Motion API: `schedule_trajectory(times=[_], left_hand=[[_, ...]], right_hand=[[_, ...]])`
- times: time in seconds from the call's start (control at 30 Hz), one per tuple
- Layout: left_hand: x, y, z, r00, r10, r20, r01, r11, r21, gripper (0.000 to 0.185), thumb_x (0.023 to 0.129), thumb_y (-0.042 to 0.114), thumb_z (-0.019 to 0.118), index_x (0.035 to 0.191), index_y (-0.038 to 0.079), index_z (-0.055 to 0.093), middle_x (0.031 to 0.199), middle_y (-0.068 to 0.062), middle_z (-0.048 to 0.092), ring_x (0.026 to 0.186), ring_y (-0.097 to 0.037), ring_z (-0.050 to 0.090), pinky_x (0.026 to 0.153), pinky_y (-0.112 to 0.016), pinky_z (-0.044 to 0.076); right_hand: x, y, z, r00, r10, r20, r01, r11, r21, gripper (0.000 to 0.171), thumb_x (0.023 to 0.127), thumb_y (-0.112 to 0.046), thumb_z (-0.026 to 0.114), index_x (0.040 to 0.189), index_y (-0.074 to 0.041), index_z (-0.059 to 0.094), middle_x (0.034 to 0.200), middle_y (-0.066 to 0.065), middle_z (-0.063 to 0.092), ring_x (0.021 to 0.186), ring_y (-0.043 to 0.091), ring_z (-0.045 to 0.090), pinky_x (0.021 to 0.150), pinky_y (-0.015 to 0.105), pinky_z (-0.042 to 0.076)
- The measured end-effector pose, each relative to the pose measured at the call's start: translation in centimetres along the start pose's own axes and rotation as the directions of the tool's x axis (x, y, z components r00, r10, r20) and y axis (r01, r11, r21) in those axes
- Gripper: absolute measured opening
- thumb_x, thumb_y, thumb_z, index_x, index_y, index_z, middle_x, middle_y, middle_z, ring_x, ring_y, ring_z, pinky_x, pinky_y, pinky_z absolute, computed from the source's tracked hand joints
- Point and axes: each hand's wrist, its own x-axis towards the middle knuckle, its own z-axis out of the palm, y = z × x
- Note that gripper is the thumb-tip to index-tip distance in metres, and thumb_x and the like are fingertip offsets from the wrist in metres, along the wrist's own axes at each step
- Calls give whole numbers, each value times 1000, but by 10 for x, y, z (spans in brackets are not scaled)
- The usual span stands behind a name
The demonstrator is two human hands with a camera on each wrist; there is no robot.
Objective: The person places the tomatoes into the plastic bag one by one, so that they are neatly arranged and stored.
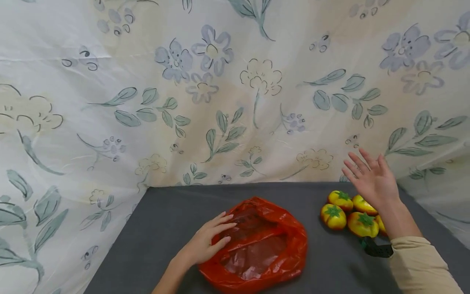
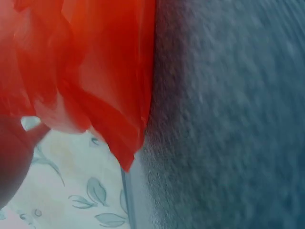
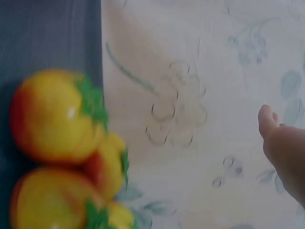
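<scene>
A red plastic bag (image 1: 299, 245) lies on the dark table with its mouth spread open, facing up. My left hand (image 1: 205, 241) rests at the bag's left rim, its fingers loosely extended over the opening. In the left wrist view, the red plastic hangs in folds beside part of that hand (image 2: 13, 157). To the right sits a cluster of several yellow-and-red persimmons (image 1: 333, 217) with green leafy tops. Raised above them, my right hand (image 1: 376, 185) holds nothing, its fingers spread and palm showing. The right wrist view has the persimmons (image 3: 57, 117) at left, apart from the hand (image 3: 288, 155).
A dark grey table (image 1: 169, 212) carries everything. Behind it and at both sides hangs a pale floral cloth (image 1: 220, 159). A black wrist mount (image 1: 378, 248) sits on the right forearm, close by the nearest persimmons.
</scene>
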Motion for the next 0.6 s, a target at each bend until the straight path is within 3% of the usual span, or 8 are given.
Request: schedule_trajectory(times=[0.1,0.17,0.33,0.5,0.6], left_hand=[[-3,1,-2,1000,4,26,-4,1000,12,40,95,36,58,132,23,59,141,5,48,137,-20,32,101,-58,32],[-3,1,-3,999,-9,48,6,998,56,42,95,41,57,132,24,59,140,6,49,136,-20,33,102,-57,32],[1,1,-3,998,-28,57,18,984,176,44,94,46,55,131,22,61,141,2,48,137,-21,32,104,-55,30],[6,-1,-2,997,-62,41,54,983,175,45,94,49,52,129,22,62,143,1,47,138,-22,29,104,-56,29],[7,-2,-1,995,-88,36,81,985,154,45,95,49,51,129,21,62,144,0,45,139,-23,27,104,-57,28]], right_hand=[[-9,-11,-9,998,-28,-58,28,1000,-7,45,102,-35,42,144,-19,41,142,4,43,143,9,-4,112,33,-4],[-15,-18,-17,995,-44,-88,44,999,-5,43,102,-34,43,143,-21,43,141,2,44,143,11,3,113,33,-2],[-30,-31,-36,986,-92,-140,98,995,35,39,103,-29,43,141,-25,45,138,1,48,128,21,43,113,34,13],[-42,-40,-46,981,-123,-150,133,989,57,36,104,-23,40,140,-23,47,138,1,47,124,23,47,107,41,32],[-47,-44,-50,975,-147,-165,156,987,46,35,104,-20,39,138,-21,48,136,3,49,121,25,50,103,42,37]])
